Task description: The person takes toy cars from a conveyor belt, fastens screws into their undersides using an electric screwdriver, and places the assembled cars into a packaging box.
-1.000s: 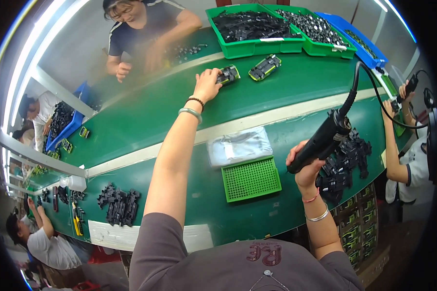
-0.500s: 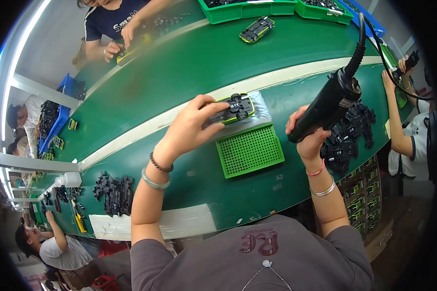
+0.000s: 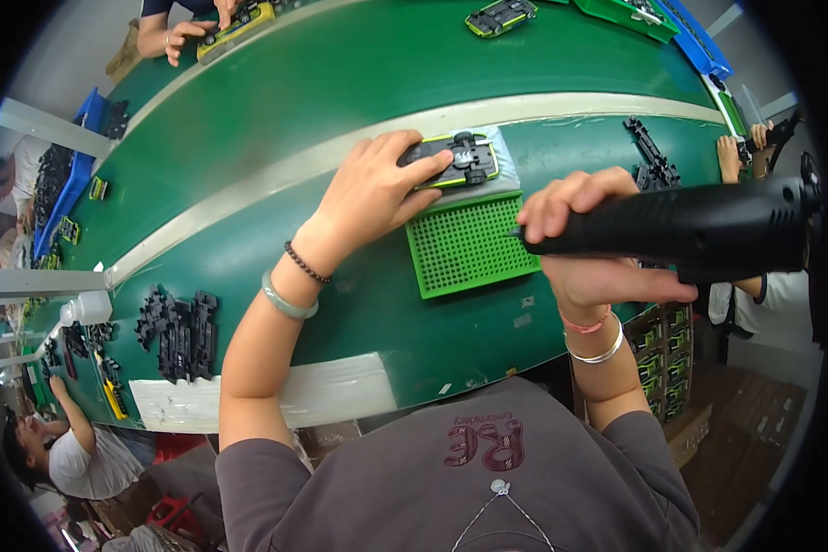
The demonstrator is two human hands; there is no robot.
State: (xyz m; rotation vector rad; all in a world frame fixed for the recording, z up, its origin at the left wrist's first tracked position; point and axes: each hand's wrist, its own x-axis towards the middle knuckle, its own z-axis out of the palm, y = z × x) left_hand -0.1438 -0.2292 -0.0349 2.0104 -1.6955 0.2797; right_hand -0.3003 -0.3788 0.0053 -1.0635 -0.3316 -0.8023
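Note:
My left hand grips an upside-down toy car with a black underside and yellow-green edge. Its thumb and fingers lie over the car's left end. Under the car is a pale pad. My right hand is wrapped round a black electric screwdriver, held nearly level with its tip toward the left. That tip hovers over the right edge of a green tray full of small holes, just in front of the pad. Whether the tip carries a screw is too small to tell.
Black plastic parts lie in a pile at left, with more black parts behind the screwdriver. Another upturned car sits across the white divider strip. Beyond it, a co-worker's hands handle a yellow car. Boxed cars stand lower right.
The screwdriver has swung from steeply tilted to nearly level, its tip moving to the tray's right edge. My left hand keeps hold of the car. The whole view has shifted.

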